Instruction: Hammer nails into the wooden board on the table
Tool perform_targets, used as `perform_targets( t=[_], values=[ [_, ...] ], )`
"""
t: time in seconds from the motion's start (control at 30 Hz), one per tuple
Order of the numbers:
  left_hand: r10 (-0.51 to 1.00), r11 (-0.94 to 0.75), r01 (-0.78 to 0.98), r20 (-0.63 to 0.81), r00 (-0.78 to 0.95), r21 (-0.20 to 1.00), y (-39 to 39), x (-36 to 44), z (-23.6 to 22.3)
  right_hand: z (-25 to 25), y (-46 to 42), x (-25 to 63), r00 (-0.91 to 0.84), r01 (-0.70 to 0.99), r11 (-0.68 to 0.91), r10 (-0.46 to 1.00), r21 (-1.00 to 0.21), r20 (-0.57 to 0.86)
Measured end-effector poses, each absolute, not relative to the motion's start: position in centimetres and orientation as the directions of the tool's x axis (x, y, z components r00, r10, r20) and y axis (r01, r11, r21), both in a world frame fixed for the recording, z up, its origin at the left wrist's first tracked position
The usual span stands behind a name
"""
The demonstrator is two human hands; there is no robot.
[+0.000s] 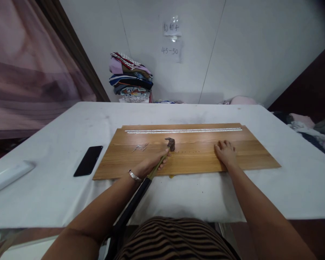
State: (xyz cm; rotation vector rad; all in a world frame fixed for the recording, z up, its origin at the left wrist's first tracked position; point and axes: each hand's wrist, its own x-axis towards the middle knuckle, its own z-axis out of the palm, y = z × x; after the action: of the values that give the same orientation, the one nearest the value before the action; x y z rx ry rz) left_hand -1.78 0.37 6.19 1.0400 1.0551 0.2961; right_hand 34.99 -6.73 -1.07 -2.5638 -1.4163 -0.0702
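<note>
My left hand (153, 161), with a silver bracelet at the wrist, is wrapped round the shaft of a claw hammer (171, 144) close below its dark head. The black grip of the hammer slants back toward my body. Under the head lies a wooden board (249, 151). My right hand (226, 153) rests on the board's right half, palm down, fingers stretched out and holding nothing. Between the hands runs a row of small dark dots (187, 151); whether they are holes or nail heads I cannot tell. Several loose nails (141, 147) lie left of the hammer head.
Two white measuring strips (184, 131) run along the board's far side. A black phone (88, 161) lies left of the board on the white-covered table (59, 144). A white roll (11, 177) is at the far left. Folded cloth (131, 77) is stacked by the wall.
</note>
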Motion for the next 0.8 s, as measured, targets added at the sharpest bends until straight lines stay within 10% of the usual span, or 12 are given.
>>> perform_targets(
  t=[0.8],
  values=[
    [0.656, 0.515, 0.240, -0.559, 0.508, 0.823, 0.68, -1.75, 5.90, -1.10, -6.70, 35.13, 0.535, 0.843, -0.517, 0.834, -0.152, 0.130]
  ],
)
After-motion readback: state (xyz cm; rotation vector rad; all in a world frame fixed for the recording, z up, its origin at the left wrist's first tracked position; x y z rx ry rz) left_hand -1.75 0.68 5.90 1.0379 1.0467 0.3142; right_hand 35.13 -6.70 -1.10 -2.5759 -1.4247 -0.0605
